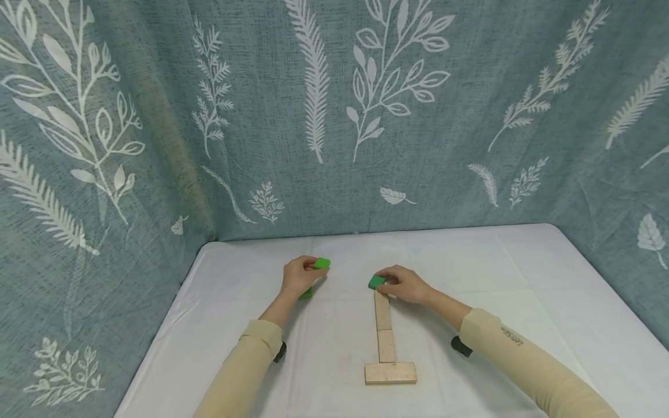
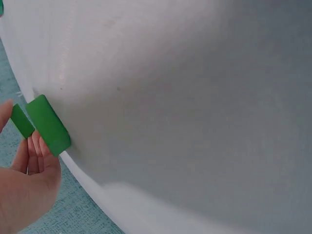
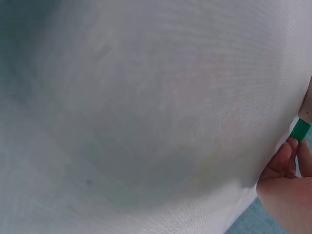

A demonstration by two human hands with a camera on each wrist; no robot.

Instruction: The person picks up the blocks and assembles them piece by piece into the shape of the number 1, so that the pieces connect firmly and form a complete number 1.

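Observation:
My left hand (image 1: 302,276) pinches a small light-green block (image 1: 322,263) between thumb and fingers, above the far left part of the table. Under that hand lies a second green block (image 1: 306,294), partly covered; it looks longer in the left wrist view, where the green block (image 2: 48,124) overlaps the fingers. My right hand (image 1: 406,284) holds a darker green block (image 1: 376,282) by thumb and fingertips at the far end of a wooden block (image 1: 383,313). A shorter wooden block (image 1: 386,346) continues that line toward me, and a crosswise wooden block (image 1: 390,373) lies at its near end.
A white cloth covers the table (image 1: 235,255). Behind and beside it hangs a blue-green curtain (image 1: 334,191) with white leaf prints. Dark wrist devices sit under both forearms, such as the right one (image 1: 461,346).

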